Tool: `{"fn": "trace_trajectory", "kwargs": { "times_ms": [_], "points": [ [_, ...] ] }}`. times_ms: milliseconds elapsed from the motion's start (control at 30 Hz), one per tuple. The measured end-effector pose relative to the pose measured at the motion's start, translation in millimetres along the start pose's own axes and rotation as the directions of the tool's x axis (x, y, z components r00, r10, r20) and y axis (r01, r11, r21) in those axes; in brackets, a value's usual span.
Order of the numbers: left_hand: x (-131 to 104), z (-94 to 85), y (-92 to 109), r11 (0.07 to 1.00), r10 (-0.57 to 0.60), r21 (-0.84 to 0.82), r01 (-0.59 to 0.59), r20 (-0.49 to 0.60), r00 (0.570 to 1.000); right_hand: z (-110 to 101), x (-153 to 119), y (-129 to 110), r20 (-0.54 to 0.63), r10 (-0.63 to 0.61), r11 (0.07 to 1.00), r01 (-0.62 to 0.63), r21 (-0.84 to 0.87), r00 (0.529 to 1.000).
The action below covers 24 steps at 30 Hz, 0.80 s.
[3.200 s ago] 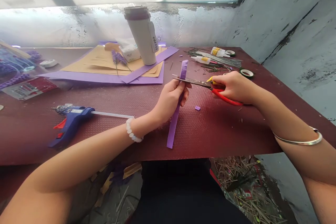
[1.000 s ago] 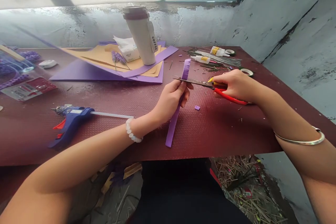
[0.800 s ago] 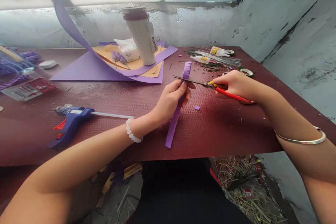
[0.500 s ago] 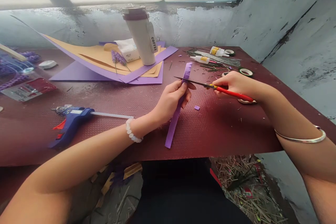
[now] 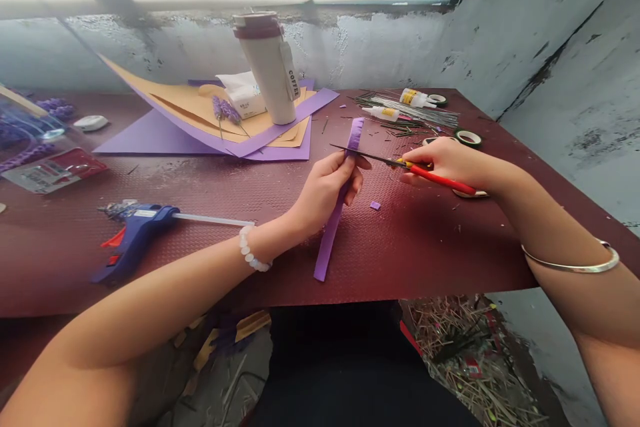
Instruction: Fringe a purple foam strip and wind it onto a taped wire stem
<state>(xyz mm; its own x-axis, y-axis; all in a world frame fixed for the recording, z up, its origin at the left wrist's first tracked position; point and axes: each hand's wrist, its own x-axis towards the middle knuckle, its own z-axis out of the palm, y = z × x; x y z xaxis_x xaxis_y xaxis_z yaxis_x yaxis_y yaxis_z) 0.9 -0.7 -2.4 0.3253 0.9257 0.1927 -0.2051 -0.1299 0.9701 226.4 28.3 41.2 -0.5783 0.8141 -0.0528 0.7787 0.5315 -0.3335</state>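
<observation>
A long purple paper strip [image 5: 330,240] is pinched between the fingers of my left hand [image 5: 327,190]. Its upper end, above the fingers, has a row of small cuts, and its lower end hangs down toward the table's front edge. My right hand [image 5: 450,163] is closed round the red handles of the scissors [image 5: 443,180]. The dark blades point left and cross the strip just above my left fingertips. A small purple scrap [image 5: 375,205] lies on the table to the right of the strip.
On the dark red table [image 5: 280,280] a blue glue gun [image 5: 143,233] lies left. Behind stand a coffee cup [image 5: 267,70] and purple and tan sheets [image 5: 200,110]. Glue bottles [image 5: 383,113], wires [image 5: 435,119] and tape rolls [image 5: 469,138] lie back right.
The strip and the scissors have shifted very slightly left, with both hands keeping their hold. The raised corner of the sheets at the left has moved a little to the right.
</observation>
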Motion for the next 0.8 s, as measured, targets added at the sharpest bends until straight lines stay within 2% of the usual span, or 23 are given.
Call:
{"fn": "trace_trajectory", "kwargs": {
  "times_ms": [200, 500, 667, 800],
  "points": [
    [1.0, -0.1, -0.5, 0.999, 0.005, 0.033, -0.002, -0.077, 0.997, 2.8, 0.9, -2.3, -0.091, 0.010, 0.999, -0.013, -0.032, 0.996],
    [2.4, 0.1, 0.5, 0.997, 0.024, 0.079, -0.015, -0.114, 0.993, 7.0, 2.5, 7.2, -0.186, -0.028, 0.974, -0.014, -0.225, 0.982],
    [1.6, 1.1, 0.2, 0.994, 0.046, 0.104, -0.035, -0.104, 0.994, 7.5, 2.9, 5.1, -0.209, -0.053, 0.980, 0.011, -0.200, 0.976],
    [1.1, 0.9, 0.1, 0.994, 0.048, 0.104, -0.037, -0.104, 0.993, 4.7, 1.8, -1.9, -0.173, -0.036, 0.991, 0.014, -0.131, 0.984]
  ]
}}
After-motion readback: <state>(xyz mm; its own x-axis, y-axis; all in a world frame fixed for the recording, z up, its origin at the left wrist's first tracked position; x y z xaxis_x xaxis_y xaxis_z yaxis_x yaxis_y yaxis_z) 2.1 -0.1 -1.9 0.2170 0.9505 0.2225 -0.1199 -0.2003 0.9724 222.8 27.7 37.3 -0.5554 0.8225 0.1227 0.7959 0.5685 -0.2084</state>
